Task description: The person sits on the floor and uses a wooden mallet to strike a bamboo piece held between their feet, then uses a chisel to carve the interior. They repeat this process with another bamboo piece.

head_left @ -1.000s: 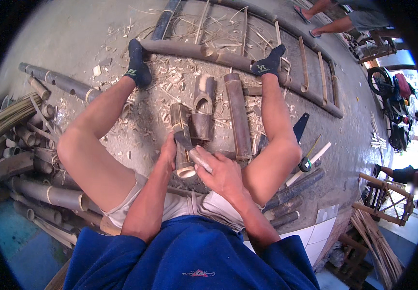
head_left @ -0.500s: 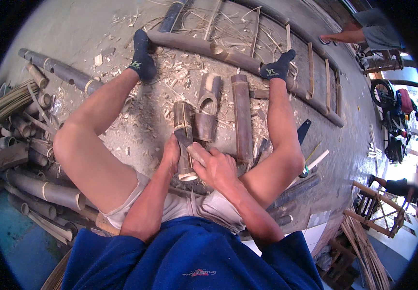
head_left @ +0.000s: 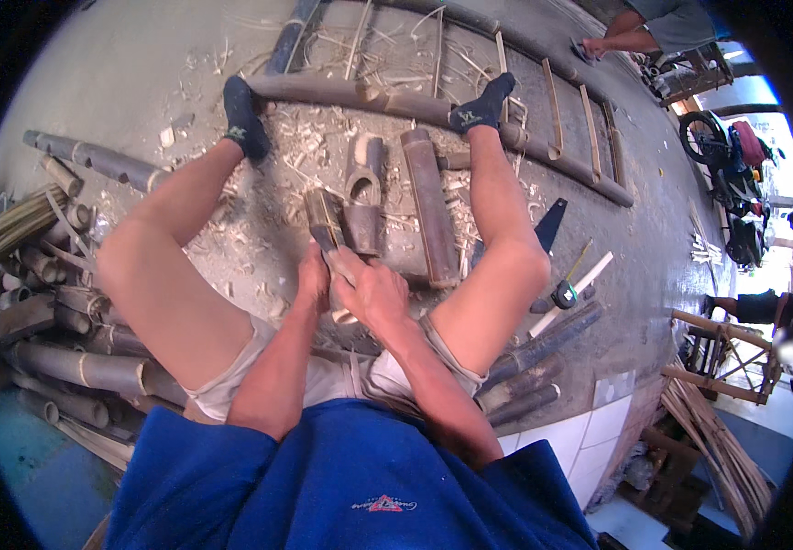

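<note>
Between my knees is a short bamboo piece (head_left: pixel 321 206), its far end pointing away from me. My left hand (head_left: pixel 313 277) is closed round its left side. My right hand (head_left: pixel 376 291) grips the pale wooden handle of a knife (head_left: pixel 347 264), whose dark, broad blade lies against the bamboo. Part of the piece is hidden by my hands. Just to the right lies a thicker bamboo tube (head_left: pixel 362 197) with an oval opening cut in it. A longer bamboo length (head_left: pixel 429 206) rests beside that.
A bamboo ladder-like frame (head_left: pixel 396 101) lies beneath my feet, among shavings. A saw (head_left: pixel 552 222) and tape measure (head_left: pixel 564 294) lie beyond my right knee. Bamboo poles (head_left: pixel 76 362) are piled at left. Another person's arm (head_left: pixel 625 41) shows at upper right, near a motorcycle (head_left: pixel 712 147).
The whole view has shifted, so the floor things appear further left and up. My right hand and the knife have moved further along the bamboo, away from me.
</note>
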`<state>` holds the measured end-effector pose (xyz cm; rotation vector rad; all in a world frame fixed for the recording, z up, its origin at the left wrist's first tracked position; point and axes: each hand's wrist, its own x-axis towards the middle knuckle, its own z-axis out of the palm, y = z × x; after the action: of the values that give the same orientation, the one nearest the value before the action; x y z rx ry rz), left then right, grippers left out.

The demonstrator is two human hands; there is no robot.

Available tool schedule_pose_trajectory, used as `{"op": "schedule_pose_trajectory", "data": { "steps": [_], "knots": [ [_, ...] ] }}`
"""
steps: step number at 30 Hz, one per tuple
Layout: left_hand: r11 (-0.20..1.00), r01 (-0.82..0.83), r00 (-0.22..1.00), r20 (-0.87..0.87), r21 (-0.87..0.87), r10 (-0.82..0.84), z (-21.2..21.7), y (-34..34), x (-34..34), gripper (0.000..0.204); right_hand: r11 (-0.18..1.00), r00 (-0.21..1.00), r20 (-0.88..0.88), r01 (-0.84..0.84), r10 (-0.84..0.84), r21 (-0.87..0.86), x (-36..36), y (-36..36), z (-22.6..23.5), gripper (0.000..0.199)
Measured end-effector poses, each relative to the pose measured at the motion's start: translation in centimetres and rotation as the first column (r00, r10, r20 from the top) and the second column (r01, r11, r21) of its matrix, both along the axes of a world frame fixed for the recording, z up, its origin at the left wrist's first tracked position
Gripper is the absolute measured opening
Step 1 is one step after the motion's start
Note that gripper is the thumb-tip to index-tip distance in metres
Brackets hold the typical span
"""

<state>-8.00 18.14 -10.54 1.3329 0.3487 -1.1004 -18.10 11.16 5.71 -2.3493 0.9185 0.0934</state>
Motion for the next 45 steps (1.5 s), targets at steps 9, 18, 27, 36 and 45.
{"op": "schedule_pose_trajectory", "data": {
  "steps": [9, 18, 27, 36, 45],
  "knots": [
    [0.998, -0.067, 0.997, -0.028, 0.013, 0.067, 0.3, -0.8, 0.3, 0.059, 1.0, 1.0, 0.004, 0.022, -0.022, 0.0, 1.3, -0.1, 0.5, 0.042],
    [0.989, -0.074, 0.995, 0.063, -0.124, 0.082, 0.2, -0.9, -0.3, 0.05, 0.992, 0.988, 0.088, 0.126, -0.128, 0.024, 2.6, -0.2, -0.6, 0.037],
    [0.999, 0.045, 0.969, 0.246, -0.02, -0.039, 1.4, -0.6, -0.2, 0.058, 0.999, 0.998, -0.026, 0.053, -0.052, 0.005, 5.8, -1.9, -2.6, 0.046],
    [0.99, -0.012, 0.999, -0.052, -0.14, 0.004, 3.7, -0.2, -0.2, 0.066, 0.717, 0.866, 0.154, 0.28, -0.475, 0.638, 4.7, -3.9, -4.6, 0.044],
    [0.997, -0.015, 1.0, -0.024, 0.075, 0.016, 3.9, -1.0, -0.6, 0.063, -0.33, 0.455, -0.384, 0.197, -0.803, 0.923, -3.1, 0.1, 1.4, 0.025]
  ]
}}
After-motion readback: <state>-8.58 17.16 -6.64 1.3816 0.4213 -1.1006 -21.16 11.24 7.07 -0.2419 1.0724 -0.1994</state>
